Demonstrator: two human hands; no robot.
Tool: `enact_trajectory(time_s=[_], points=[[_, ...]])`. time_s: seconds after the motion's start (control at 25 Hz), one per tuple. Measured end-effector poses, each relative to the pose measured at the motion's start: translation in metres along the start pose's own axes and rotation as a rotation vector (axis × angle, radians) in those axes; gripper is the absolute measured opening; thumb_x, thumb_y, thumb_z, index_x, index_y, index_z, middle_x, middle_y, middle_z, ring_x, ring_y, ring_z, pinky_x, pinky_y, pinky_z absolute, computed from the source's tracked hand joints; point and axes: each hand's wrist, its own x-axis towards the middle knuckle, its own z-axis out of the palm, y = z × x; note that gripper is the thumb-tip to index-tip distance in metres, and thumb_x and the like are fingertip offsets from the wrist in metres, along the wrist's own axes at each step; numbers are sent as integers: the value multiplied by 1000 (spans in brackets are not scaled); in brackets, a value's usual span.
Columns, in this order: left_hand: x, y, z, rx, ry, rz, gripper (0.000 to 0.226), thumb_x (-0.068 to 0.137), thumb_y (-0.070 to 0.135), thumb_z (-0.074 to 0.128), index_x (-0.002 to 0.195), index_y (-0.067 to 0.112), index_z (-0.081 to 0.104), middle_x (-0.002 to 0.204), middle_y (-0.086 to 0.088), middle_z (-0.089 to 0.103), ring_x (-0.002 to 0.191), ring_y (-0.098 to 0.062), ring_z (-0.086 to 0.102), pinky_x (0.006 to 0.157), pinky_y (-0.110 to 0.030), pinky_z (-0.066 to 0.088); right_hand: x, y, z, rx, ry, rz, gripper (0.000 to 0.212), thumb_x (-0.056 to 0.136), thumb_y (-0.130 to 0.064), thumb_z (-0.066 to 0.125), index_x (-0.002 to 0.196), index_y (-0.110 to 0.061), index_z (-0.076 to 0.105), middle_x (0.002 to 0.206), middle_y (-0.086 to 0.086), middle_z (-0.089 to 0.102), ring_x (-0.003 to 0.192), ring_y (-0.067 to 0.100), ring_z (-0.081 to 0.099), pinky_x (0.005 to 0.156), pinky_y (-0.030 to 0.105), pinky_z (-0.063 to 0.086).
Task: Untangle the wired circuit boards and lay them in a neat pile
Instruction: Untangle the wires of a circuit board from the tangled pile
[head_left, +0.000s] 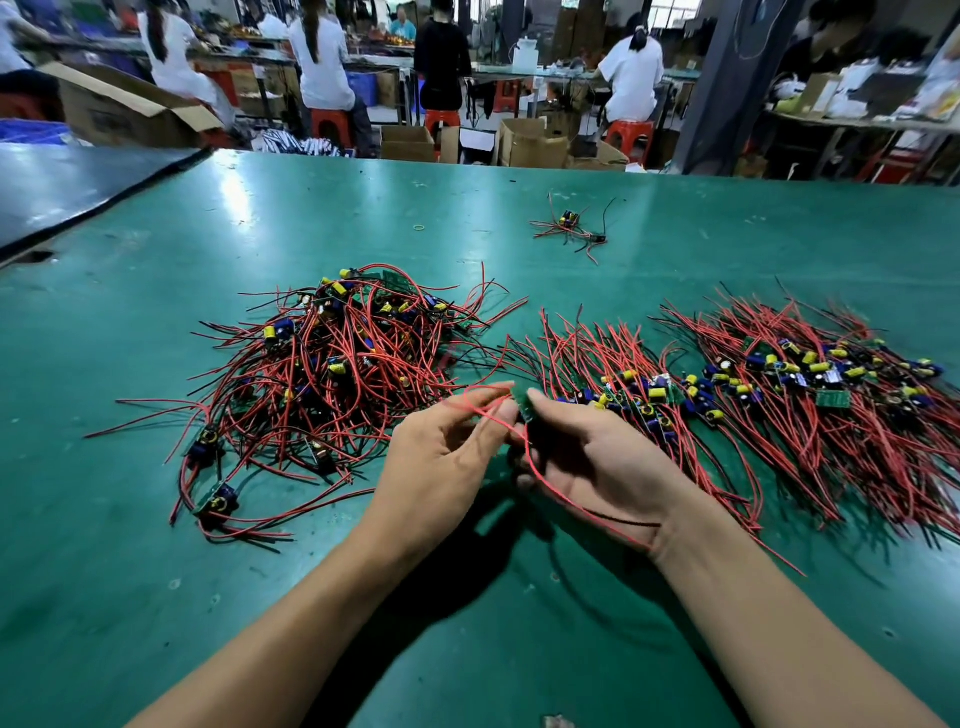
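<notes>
While left hand and right hand pinch one board, one tangle, one middle pile, one right pile and one stray lie apart.

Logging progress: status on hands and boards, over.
Left hand pinches red wire; right hand pinches circuit board. Tangled heap left, laid piles right. Wire loops across right palm.

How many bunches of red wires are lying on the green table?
4: a big messy heap on the left, a neat pile in the middle, a second neat pile on the right, and a tiny clump far back. Boards underneath may be hidden.
</notes>
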Motion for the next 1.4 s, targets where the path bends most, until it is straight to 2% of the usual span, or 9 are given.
enact_trajectory(time_s=[0.24,0.44,0.52,0.64,0.76,0.84,1.08,1.28,1.4], points=[[1,3,-5,-174,-28,-106,13,92,14,63,91,13,77,87,2,75,80,-5,65,74,-19,51,-4,0,-3,-181,-11,14,29,103,-25,48,83,-13,66,62,-1,59,49,5,53,51,14,46],[3,6,-5,-342,-33,-271,24,76,23,74,89,4,67,100,-28,68,86,-29,59,88,-51,48,-6,2,-2,-381,-19,-55,24,93,-26,60,76,-17,73,62,-3,65,47,3,56,45,13,44],[3,6,-4,-319,-16,-265,17,78,19,75,86,8,64,102,-27,68,89,-25,62,81,-44,51,-3,3,-6,-477,48,-154,22,90,-21,67,69,-19,71,62,-6,65,51,2,56,48,13,44],[4,4,-8,-331,19,-282,12,85,10,71,87,6,60,80,-13,71,75,-17,66,65,-29,54,-1,1,-12,-583,101,-291,11,85,-28,74,79,-21,68,68,-5,59,58,9,48,52,18,38],[4,4,-8,-367,-15,-319,15,85,9,70,91,3,57,74,-12,72,59,-18,65,57,-27,53,0,0,-14,-619,75,-349,34,75,-49,77,92,-20,75,79,-1,63,70,18,47,60,26,37],[3,5,-6,-382,-55,-336,17,83,8,71,90,3,57,70,-11,70,54,-15,62,53,-26,52,0,0,-14,-636,87,-366,49,76,-55,74,92,-8,74,68,-1,59,58,14,45,52,19,35],[0,11,-6,-409,-306,-419,21,67,16,77,79,9,62,68,-13,68,54,-17,58,49,-21,49,1,-3,-15,-382,90,-286,29,75,-42,75,80,-14,77,59,-4,50,47,6,38,44,15,29],[2,8,-10,-397,-328,-443,20,77,13,72,94,3,68,70,-7,67,55,-13,57,51,-20,49,4,2,-12,-315,127,-280,20,83,-32,70,82,-13,76,59,0,52,44,6,37,42,14,31],[1,5,-7,-380,-287,-479,10,86,14,66,87,7,73,83,-17,70,60,-20,62,53,-25,52,5,6,-11,-358,142,-288,20,92,-29,65,83,-16,77,61,4,49,48,8,39,44,17,37]])
